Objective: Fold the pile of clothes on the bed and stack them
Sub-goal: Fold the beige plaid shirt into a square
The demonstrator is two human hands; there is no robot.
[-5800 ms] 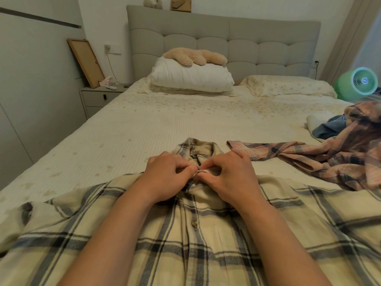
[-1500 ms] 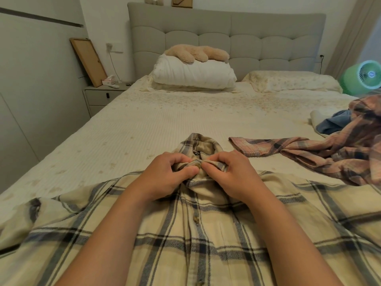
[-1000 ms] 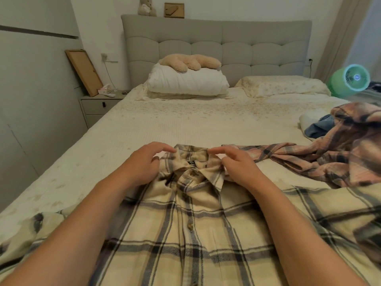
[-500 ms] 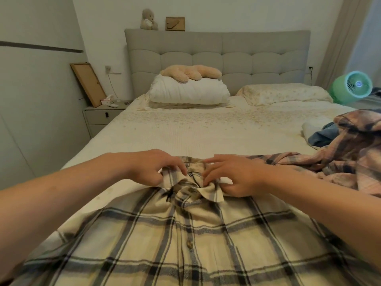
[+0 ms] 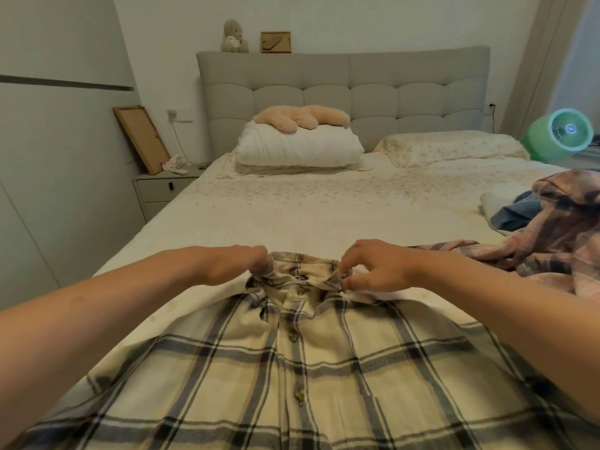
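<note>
Cream plaid shirt [image 5: 324, 368]: lies front up and buttoned along the near part of the bed [image 5: 292, 216], its collar [image 5: 302, 271] toward the far end.
Left hand [image 5: 233, 264]: at the left end of the collar, fingers curled shut on the collar cloth.
Right hand [image 5: 376, 267]: at the right end of the collar, thumb and fingertips pinching the collar point.
Arms: both forearms reach in from the near corners and cross over the shirt's shoulders.
Pink plaid shirt [image 5: 552, 241]: crumpled at the right edge of the bed, one sleeve stretched toward the right hand.
Blue garment [image 5: 516, 216]: bunched just beyond the pink plaid shirt, beside a white roll of cloth [image 5: 496, 199].
White pillow [image 5: 298, 147]: at the far left of the bed, against the grey headboard [image 5: 389, 92], with a tan plush toy [image 5: 302, 116] on top.
Patterned pillow [image 5: 454, 147]: far right, lying flat.
Nightstand [image 5: 165, 186]: left of the bed, with a wooden frame [image 5: 141, 138] leaning on the wall above it.
Green fan [image 5: 561, 134]: far right, beyond the bed.
</note>
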